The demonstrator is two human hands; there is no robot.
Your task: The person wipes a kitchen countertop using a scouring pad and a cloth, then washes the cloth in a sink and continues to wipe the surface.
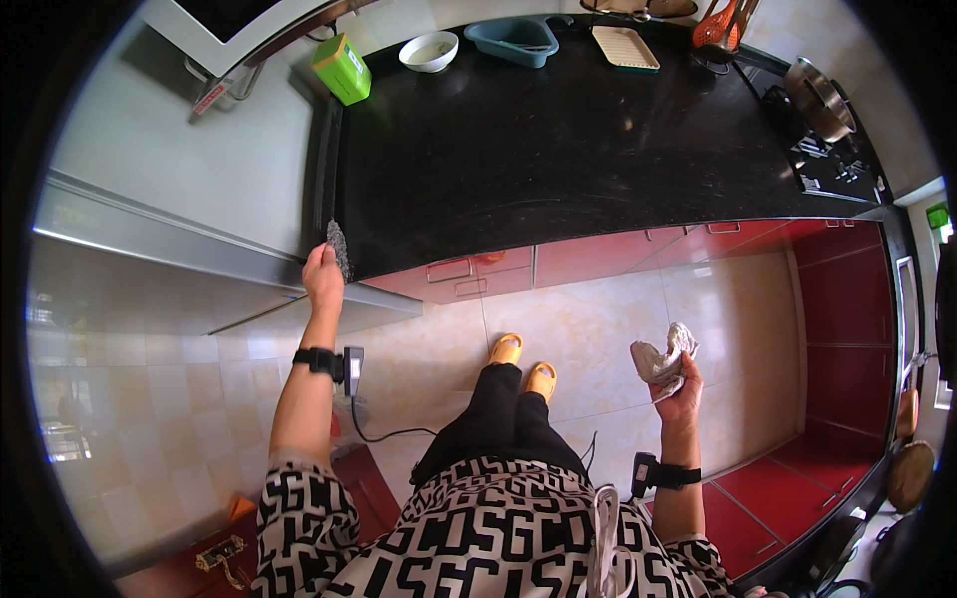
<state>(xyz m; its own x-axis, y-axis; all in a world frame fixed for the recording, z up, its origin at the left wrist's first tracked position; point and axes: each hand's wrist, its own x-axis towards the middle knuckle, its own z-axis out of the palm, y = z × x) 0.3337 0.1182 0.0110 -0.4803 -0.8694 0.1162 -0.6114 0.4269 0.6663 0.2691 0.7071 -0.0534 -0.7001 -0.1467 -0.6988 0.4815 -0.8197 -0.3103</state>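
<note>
My left hand (324, 275) grips a grey, rough-looking pad or brush head (338, 250), which lies against the left edge of the black countertop (553, 157), beside the grey appliance. What exactly the grey piece is cannot be told. Over the tiled floor, away from the counter, my right hand (679, 385) holds a crumpled whitish cloth (662, 362). The cloth hangs over the fingers and touches nothing else.
Along the wall on the counter stand a green tin (342, 69), a white bowl (429, 52), a blue-grey basket (512, 41) and a ribbed tray (626, 48). A steel pot (819, 99) is at the right corner. Red cabinets (598, 258) run below the countertop.
</note>
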